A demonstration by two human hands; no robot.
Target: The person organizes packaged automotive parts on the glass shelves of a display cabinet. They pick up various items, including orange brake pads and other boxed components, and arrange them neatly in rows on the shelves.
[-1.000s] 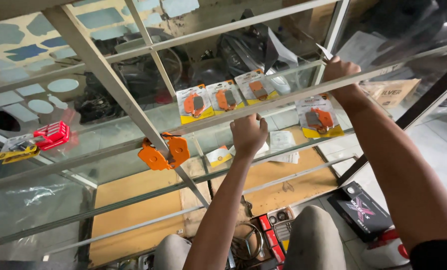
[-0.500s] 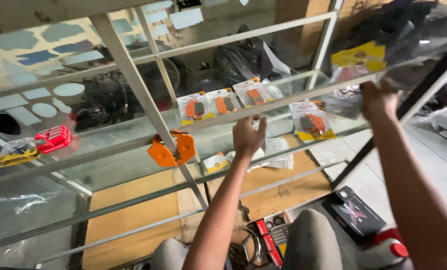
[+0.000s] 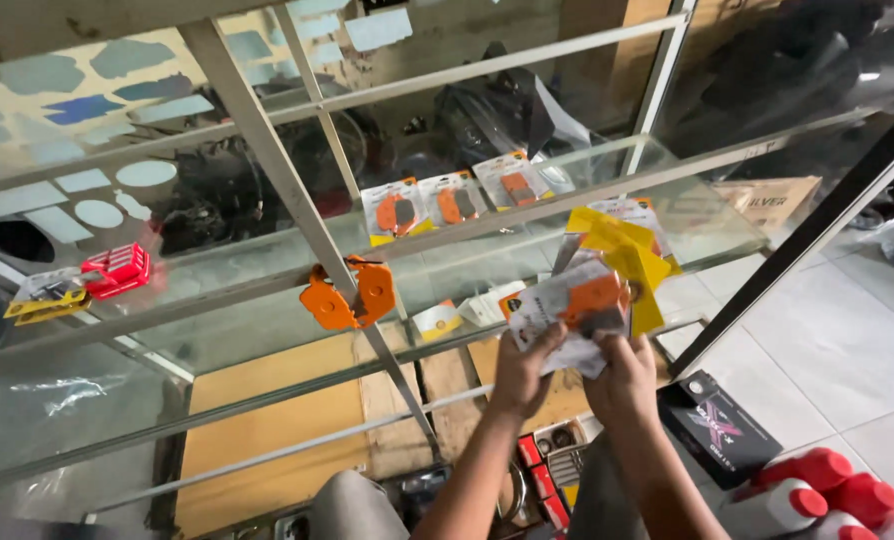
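A fanned bundle of flat blister packets with yellow and white cards and orange parts [image 3: 599,285] is held in front of the glass display cabinet with a pale metal frame [image 3: 267,150], slightly right of the view centre. The bundle is gripped from below by both hands. The left hand [image 3: 523,372] is closed on the lower left edge of the bundle, thumb on the front face. The right hand [image 3: 622,375] is closed on the lower right edge, at 3 o'clock from the left hand and just beside it.

At 11 o'clock from the bundle, three carded packets with orange pads [image 3: 452,200] are laid in a row on the glass shelf. At 9 o'clock, a pair of loose orange plastic parts [image 3: 349,295] is seen behind the frame post. At 5 o'clock, a flat black box [image 3: 719,432] rests on the tiled floor.
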